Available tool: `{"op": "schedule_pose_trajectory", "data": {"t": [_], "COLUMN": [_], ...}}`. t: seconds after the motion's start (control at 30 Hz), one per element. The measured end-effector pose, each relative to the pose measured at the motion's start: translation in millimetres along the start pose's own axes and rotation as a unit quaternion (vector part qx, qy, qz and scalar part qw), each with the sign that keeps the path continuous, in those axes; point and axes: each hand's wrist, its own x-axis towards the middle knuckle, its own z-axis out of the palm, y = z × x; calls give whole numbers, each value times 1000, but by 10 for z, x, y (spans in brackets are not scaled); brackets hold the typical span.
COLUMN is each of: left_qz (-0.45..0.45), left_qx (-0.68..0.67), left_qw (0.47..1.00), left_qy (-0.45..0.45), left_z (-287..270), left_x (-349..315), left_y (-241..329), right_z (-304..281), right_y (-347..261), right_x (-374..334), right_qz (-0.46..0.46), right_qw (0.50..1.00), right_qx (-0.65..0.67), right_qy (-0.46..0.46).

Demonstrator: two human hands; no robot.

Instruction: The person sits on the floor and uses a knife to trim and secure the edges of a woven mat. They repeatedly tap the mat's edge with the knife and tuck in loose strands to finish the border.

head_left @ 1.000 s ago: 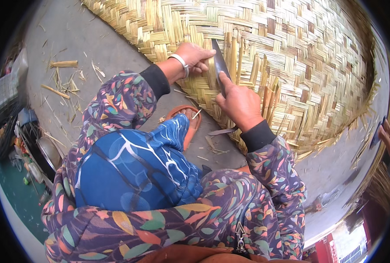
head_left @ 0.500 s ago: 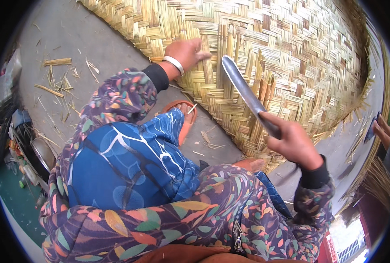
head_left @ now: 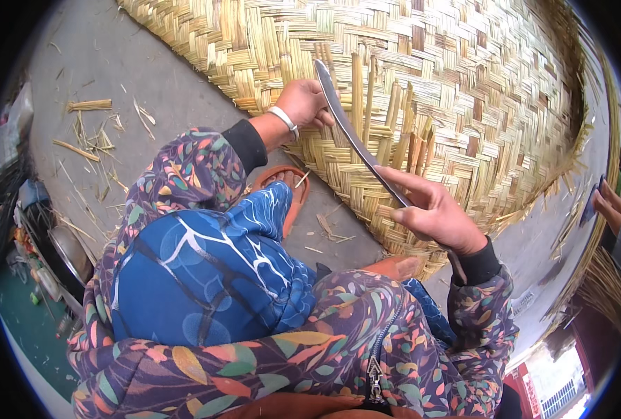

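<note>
A large woven mat [head_left: 457,105] of flat straw-coloured strips spreads before me, several loose strip ends [head_left: 398,119] standing up near its close edge. My left hand [head_left: 305,103] is closed at this edge, its fingertips around a reed strip [head_left: 322,52] whose lower part they hide. In my right hand [head_left: 433,213] is a long, slightly curved metal tool [head_left: 352,133], dark along its side. Fingers and thumb wrap its near end. The tool's tip points up and left, passing just beside the left fingers; whether it touches them or the mat I cannot tell.
Cut straw bits [head_left: 90,105] lie on the grey floor at left. My sandalled foot [head_left: 289,192] rests by the mat's edge. At far left stands a container [head_left: 41,244] with mixed items. Part of another person [head_left: 611,202] shows at far right, above a straw bundle [head_left: 604,279].
My right hand has moved left and turned the tool edge-on, bringing its tip up and left over the left hand. The left hand has dropped slightly, and its fingers have curled in.
</note>
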Motion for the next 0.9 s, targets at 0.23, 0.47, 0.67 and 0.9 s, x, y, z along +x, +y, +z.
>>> {"op": "schedule_pose_trajectory", "data": {"t": [0.23, 0.47, 0.67, 0.9], "left_qz": [38, 15, -10, -135], "left_qx": [-26, -87, -100, -153], "left_qw": [997, 996, 995, 978], "left_qy": [57, 3, -17, -44], "left_z": [7, -102, -82, -21], "left_x": [-29, 44, 45, -27], "left_y": [-211, -218, -108, -49], "right_z": [-100, -54, 127, 179], "right_y": [275, -76, 401, 436], "right_x": [292, 420, 689, 940], "right_qz": [48, 129, 2, -11], "right_qw": [981, 927, 827, 800], "right_qx": [-155, -338, -516, -542], "right_qy": [107, 100, 224, 258]}}
